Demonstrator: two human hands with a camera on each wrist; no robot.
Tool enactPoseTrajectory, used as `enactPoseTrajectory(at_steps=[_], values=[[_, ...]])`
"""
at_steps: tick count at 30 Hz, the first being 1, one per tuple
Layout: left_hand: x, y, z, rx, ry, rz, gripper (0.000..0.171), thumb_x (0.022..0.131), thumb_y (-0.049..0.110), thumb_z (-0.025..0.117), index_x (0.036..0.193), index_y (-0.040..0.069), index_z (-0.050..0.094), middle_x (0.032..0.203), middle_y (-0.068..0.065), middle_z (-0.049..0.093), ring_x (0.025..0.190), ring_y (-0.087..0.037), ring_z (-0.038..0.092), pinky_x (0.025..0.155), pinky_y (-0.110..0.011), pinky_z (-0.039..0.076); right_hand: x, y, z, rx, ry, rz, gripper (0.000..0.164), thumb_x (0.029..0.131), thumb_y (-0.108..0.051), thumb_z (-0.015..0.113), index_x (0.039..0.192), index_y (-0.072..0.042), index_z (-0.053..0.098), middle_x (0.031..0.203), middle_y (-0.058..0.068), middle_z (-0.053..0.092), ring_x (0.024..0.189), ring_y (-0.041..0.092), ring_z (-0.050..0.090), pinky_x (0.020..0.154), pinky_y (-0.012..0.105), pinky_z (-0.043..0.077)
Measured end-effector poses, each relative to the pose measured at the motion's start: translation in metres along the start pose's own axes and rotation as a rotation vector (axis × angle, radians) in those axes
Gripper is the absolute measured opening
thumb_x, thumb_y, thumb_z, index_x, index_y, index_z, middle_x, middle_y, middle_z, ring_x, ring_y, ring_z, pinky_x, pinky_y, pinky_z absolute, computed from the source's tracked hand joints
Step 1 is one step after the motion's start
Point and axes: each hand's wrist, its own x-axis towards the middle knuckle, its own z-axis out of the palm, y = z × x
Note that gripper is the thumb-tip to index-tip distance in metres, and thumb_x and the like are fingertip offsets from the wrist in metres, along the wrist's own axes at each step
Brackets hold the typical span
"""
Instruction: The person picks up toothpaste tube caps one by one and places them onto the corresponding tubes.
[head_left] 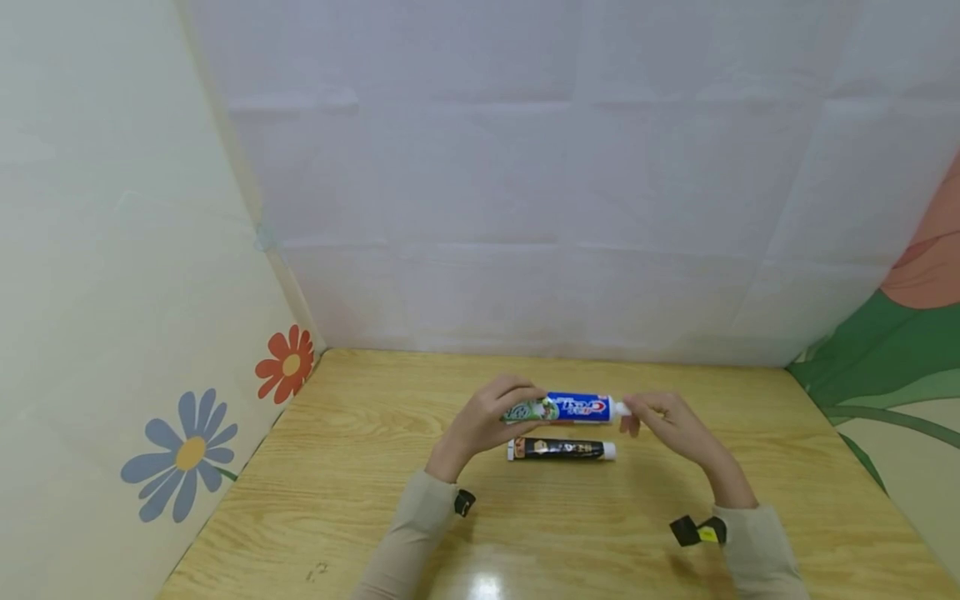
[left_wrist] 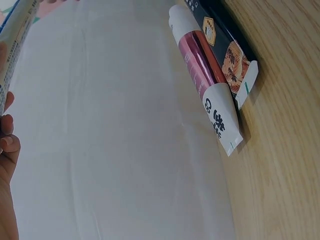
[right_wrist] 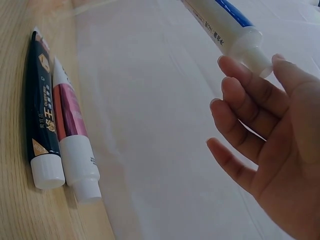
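Observation:
My left hand (head_left: 491,414) grips a blue, green and white Crest toothpaste tube (head_left: 581,407) by its tail half, holding it sideways above the table. At its other end, my right hand (head_left: 671,423) pinches the white cap (right_wrist: 257,61) between thumb and forefinger; the remaining fingers are loosely bent apart. Beneath the tube lies a black toothpaste tube (head_left: 564,449) with a white cap. Against it lies a pink and white toothpaste tube (right_wrist: 74,117), seen in both wrist views but hidden behind the raised tube in the head view.
The wood-grain table (head_left: 360,475) meets a white sheet (head_left: 525,208) at the back. A cream wall with a blue flower (head_left: 190,454) and a red flower (head_left: 288,364) stands at left. At right is a panel with green leaves (head_left: 892,358).

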Motion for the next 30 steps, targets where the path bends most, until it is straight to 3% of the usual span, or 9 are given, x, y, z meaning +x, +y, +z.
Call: enactPoseTrajectory(at_steps=[5, 9, 13, 16, 20, 25, 30], values=[[0.001, 0.000, -0.001, -0.007, 0.004, -0.005, 0.045, 0.073, 0.020, 0.080, 0.112, 0.008, 0.063, 0.106, -0.006, 0.060, 0.096, -0.014, 0.058, 0.084, -0.014, 0.048, -0.002, 0.018, 0.001, -0.006, 0.003, 0.021, 0.033, 0.096, 0.001, 0.041, 0.082, -0.009, 0.069, 0.074, -0.008, 0.066, 0.069, 0.012, 0.062, 0.074, 0.028, 0.049], [0.001, 0.000, -0.001, -0.004, 0.010, -0.004, 0.043, 0.074, 0.022, 0.078, 0.112, 0.008, 0.063, 0.105, -0.006, 0.060, 0.095, -0.014, 0.058, 0.085, -0.014, 0.048, -0.004, 0.020, 0.001, -0.025, 0.009, 0.061, 0.025, 0.096, -0.008, 0.047, 0.083, -0.015, 0.067, 0.079, -0.007, 0.066, 0.076, 0.009, 0.061, 0.073, 0.030, 0.049], [0.001, 0.000, -0.002, -0.006, 0.012, -0.002, 0.043, 0.074, 0.022, 0.079, 0.112, 0.007, 0.063, 0.105, -0.006, 0.061, 0.095, -0.014, 0.058, 0.085, -0.015, 0.048, -0.005, 0.016, 0.001, -0.086, 0.031, 0.116, 0.010, 0.093, -0.019, 0.057, 0.096, -0.017, 0.067, 0.086, -0.004, 0.066, 0.081, 0.008, 0.059, 0.073, 0.034, 0.048], [0.001, 0.000, -0.002, -0.004, 0.013, -0.002, 0.045, 0.072, 0.020, 0.080, 0.111, 0.007, 0.064, 0.104, -0.006, 0.061, 0.095, -0.014, 0.058, 0.085, -0.015, 0.048, -0.004, 0.011, 0.001, -0.114, 0.040, 0.140, 0.018, 0.090, -0.021, 0.061, 0.107, -0.017, 0.066, 0.093, -0.005, 0.066, 0.085, 0.007, 0.057, 0.079, 0.040, 0.045], [0.001, 0.000, -0.003, 0.003, 0.019, 0.001, 0.047, 0.069, 0.018, 0.082, 0.111, 0.007, 0.064, 0.104, -0.006, 0.061, 0.094, -0.014, 0.058, 0.085, -0.014, 0.048, -0.004, 0.010, 0.002, -0.099, 0.050, 0.139, 0.024, 0.087, -0.024, 0.065, 0.111, -0.021, 0.064, 0.092, -0.011, 0.063, 0.085, 0.007, 0.056, 0.084, 0.044, 0.042], [0.001, 0.000, -0.003, 0.004, 0.021, -0.001, 0.047, 0.068, 0.017, 0.082, 0.110, 0.007, 0.064, 0.103, -0.006, 0.061, 0.094, -0.014, 0.059, 0.085, -0.014, 0.047, -0.004, 0.015, 0.002, -0.083, 0.071, 0.108, 0.030, 0.084, -0.025, 0.069, 0.113, -0.020, 0.062, 0.090, -0.013, 0.062, 0.084, 0.007, 0.057, 0.083, 0.041, 0.044], [0.000, 0.000, -0.003, 0.009, 0.017, -0.007, 0.047, 0.068, 0.018, 0.082, 0.111, 0.007, 0.064, 0.104, -0.006, 0.060, 0.094, -0.014, 0.059, 0.085, -0.014, 0.048, -0.004, 0.016, 0.003, -0.098, 0.081, 0.072, 0.028, 0.085, -0.020, 0.069, 0.112, -0.020, 0.061, 0.091, -0.011, 0.063, 0.083, 0.007, 0.057, 0.081, 0.031, 0.046]])
